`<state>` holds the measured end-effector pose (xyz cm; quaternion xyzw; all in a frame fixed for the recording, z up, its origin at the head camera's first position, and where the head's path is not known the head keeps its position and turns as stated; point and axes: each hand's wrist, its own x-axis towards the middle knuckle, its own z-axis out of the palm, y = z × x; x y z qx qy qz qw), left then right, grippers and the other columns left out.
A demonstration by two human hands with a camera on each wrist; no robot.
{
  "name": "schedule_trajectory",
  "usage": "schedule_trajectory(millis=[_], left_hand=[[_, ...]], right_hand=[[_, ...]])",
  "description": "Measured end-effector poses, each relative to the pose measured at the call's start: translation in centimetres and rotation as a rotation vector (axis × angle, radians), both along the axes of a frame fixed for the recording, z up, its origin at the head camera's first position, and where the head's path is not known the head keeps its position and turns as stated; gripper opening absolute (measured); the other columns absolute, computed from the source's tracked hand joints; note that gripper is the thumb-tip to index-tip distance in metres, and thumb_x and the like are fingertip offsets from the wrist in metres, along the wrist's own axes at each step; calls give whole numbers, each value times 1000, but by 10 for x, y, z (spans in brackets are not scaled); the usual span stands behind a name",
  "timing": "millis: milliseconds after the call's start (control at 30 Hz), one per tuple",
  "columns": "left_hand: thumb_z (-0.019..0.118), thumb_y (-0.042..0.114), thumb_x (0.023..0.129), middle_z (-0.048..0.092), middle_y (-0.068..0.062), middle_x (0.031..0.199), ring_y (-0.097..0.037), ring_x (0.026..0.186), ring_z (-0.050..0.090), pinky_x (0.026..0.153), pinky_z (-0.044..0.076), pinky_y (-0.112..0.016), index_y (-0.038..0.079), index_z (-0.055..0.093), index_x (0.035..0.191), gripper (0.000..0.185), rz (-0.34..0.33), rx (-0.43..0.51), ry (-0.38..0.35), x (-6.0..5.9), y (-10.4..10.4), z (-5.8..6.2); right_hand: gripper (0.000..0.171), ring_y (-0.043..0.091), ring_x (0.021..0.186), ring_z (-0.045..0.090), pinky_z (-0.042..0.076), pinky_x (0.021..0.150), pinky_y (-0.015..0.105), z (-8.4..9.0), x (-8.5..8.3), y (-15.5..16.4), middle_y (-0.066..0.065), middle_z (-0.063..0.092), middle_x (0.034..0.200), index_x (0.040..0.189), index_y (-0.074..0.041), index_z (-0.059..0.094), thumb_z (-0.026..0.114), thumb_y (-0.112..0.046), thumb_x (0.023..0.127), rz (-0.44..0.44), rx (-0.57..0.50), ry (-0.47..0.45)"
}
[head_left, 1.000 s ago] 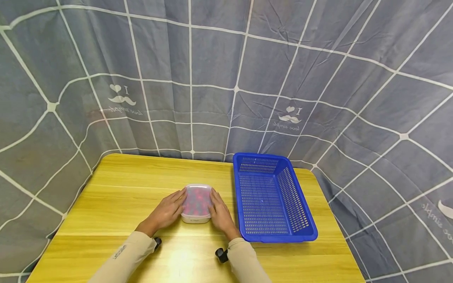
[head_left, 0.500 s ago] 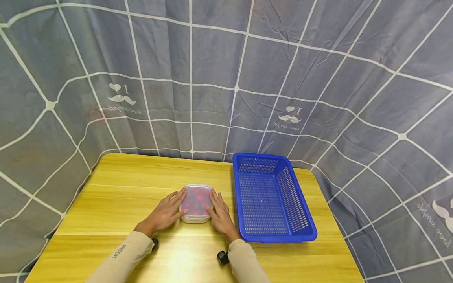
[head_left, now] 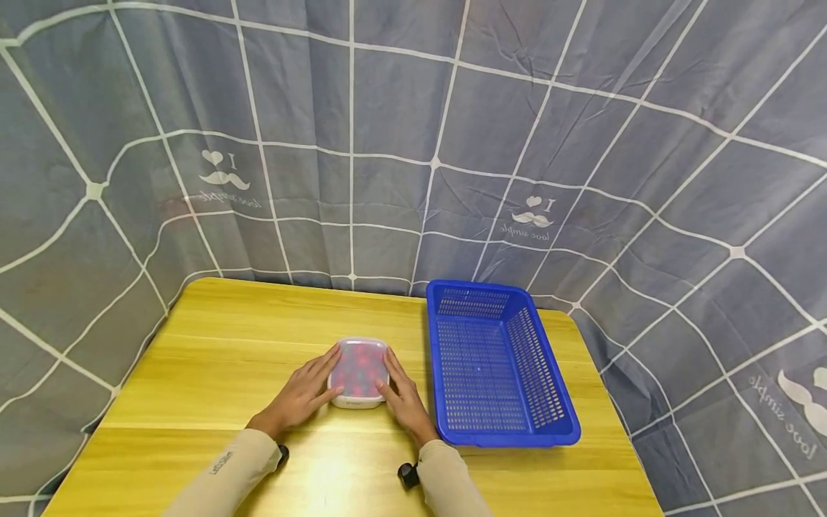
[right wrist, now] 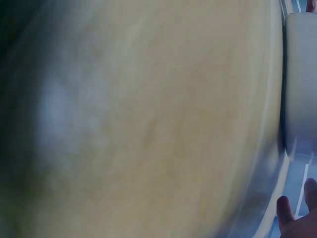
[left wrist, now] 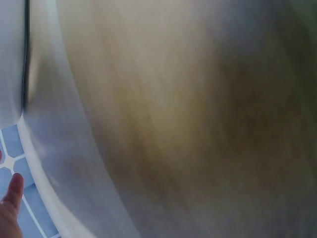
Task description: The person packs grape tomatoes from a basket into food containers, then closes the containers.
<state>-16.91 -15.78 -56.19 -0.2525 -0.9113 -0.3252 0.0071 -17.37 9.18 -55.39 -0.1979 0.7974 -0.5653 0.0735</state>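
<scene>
A small white food storage box with a translucent lid (head_left: 359, 368) sits on the table, and red shapes show blurred through the lid. My left hand (head_left: 302, 391) lies along its left side, fingers extended at the lid's edge and thumb near the front left corner. On the opposite side my right hand (head_left: 407, 402) mirrors it, fingertips at the right rim, thumb by the front right corner. Only the box's pale wall (left wrist: 10, 59) and a fingertip (left wrist: 16, 186) appear at the left wrist view's edge. In the right wrist view the box wall (right wrist: 302, 84) stands above two fingertips (right wrist: 285, 206).
A blue perforated plastic basket (head_left: 504, 434) stands on the right of the yellow wood-grain table (head_left: 213, 345), close to my right forearm. A grey curtain (head_left: 388, 194) with white grid lines hangs behind the table and along both sides.
Both thumbs have shifted inward, toward the front corners of the lid. The box and basket have stayed in place, and the head view has tilted very slightly.
</scene>
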Motion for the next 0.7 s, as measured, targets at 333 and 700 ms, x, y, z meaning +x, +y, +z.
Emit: schedule_trajectory(millis=[333, 700], left_hand=[[52, 31, 100, 15, -11, 160, -36, 140, 27, 107, 28, -66, 7, 19, 154, 69, -17, 46, 24, 0, -1, -2], [53, 32, 99, 18, -13, 159, -38, 139, 28, 107, 28, -65, 4, 22, 153, 68, -9, 5, 9, 2, -1, 3]], right_hand=[[56, 28, 146, 11, 13, 120, 42, 23, 7, -1, 14, 12, 160, 149, 4, 24, 49, -11, 102, 11, 6, -52], [56, 26, 146, 13, 14, 120, 47, -10, -2, 1, 7, 13, 161, 152, -6, 25, 47, -20, 103, -15, 50, -13]])
